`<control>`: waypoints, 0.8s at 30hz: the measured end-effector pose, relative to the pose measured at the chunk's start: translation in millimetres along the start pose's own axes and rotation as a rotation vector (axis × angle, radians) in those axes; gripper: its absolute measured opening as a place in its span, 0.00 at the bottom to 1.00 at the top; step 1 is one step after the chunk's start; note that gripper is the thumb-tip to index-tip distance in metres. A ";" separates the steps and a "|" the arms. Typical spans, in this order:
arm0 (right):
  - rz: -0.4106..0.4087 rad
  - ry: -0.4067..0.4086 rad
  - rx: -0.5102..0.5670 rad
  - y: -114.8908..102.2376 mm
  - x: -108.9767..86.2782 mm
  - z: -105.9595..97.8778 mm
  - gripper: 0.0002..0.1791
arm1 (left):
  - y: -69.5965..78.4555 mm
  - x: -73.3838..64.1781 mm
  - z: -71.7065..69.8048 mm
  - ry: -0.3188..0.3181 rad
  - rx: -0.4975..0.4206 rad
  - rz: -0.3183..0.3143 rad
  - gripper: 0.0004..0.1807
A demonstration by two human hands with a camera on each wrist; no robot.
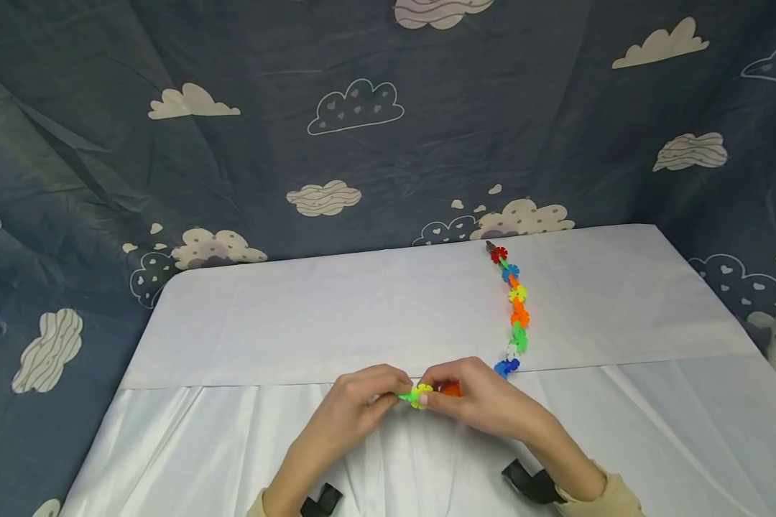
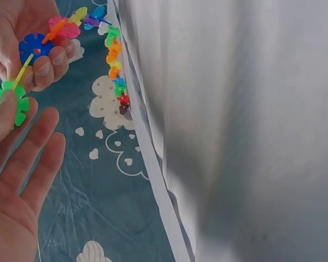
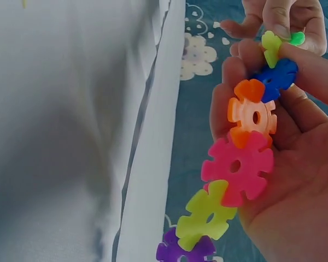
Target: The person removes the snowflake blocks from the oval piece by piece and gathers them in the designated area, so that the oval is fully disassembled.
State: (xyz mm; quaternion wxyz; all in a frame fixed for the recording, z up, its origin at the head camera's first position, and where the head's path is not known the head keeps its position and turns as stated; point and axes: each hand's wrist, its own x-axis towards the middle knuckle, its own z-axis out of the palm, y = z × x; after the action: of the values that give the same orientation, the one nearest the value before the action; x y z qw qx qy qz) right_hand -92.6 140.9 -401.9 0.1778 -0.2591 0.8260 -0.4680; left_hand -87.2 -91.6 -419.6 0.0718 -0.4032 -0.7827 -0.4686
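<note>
My left hand (image 1: 360,403) pinches a green notched plastic disc (image 2: 9,101) between thumb and forefinger, its other fingers extended. The green disc meets a yellow disc (image 3: 271,48) at the end of a chain of interlocking discs. My right hand (image 1: 481,402) grips this chain near the blue disc (image 2: 35,49), fingers curled behind it. Across the right palm run an orange disc (image 3: 253,117), a pink disc (image 3: 238,168) and another yellow disc (image 3: 206,214), then a purple disc (image 3: 185,252). Both hands are close together above the table's near part.
The rest of the colourful chain (image 1: 519,314) lies on the white-covered table (image 1: 297,316), stretching to its far edge. A dark blue cloud-patterned cloth (image 1: 362,158) hangs behind and at the sides. Black straps (image 1: 533,482) show near the wrists.
</note>
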 end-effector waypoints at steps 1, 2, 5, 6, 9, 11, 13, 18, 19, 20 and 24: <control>-0.001 0.009 -0.003 -0.4 -0.1 0.4 0.03 | -0.6 0.0 0.1 0.006 0.002 0.012 0.13; -0.004 0.021 -0.009 -0.9 -0.2 0.8 0.03 | -1.1 0.1 0.3 0.013 0.008 0.023 0.14; -0.021 0.066 -0.039 -2.0 0.0 2.1 0.04 | -2.2 0.6 1.5 0.040 0.027 0.045 0.14; -0.027 0.078 -0.049 -2.3 0.2 2.5 0.05 | -2.1 0.6 1.9 0.047 0.033 0.042 0.13; -0.035 0.100 -0.066 -2.0 0.5 4.0 0.06 | -0.6 1.0 1.9 0.066 0.045 -0.005 0.12; -0.030 0.101 -0.070 -1.2 1.0 4.3 0.06 | 0.4 1.5 0.6 0.078 0.050 -0.053 0.10; -0.023 0.104 -0.075 -0.7 1.4 4.7 0.05 | 0.4 1.6 -1.7 0.093 0.057 -0.112 0.09; -0.008 0.116 -0.092 -0.8 2.3 5.3 0.04 | -5.2 0.5 -10.1 0.155 0.066 -0.275 0.07; -0.005 0.119 -0.094 -0.9 2.4 5.3 0.04 | -6.9 -0.1 -12.0 0.169 0.073 -0.309 0.07; -0.003 0.121 -0.095 -0.9 2.5 5.4 0.04 | -9.0 -0.8 -14.0 0.185 0.078 -0.343 0.07; 0.009 0.127 -0.099 -0.3 2.7 5.7 0.04 | -16.4 -3.9 -23.4 0.224 0.110 -0.469 0.06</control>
State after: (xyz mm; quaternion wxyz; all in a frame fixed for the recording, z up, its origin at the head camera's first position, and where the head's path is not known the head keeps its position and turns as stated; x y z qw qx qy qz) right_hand -91.6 135.3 -404.6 0.1141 -0.2337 0.8588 -0.4414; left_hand -102.3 -116.2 -419.6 0.0694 -0.1516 -0.8663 -0.4709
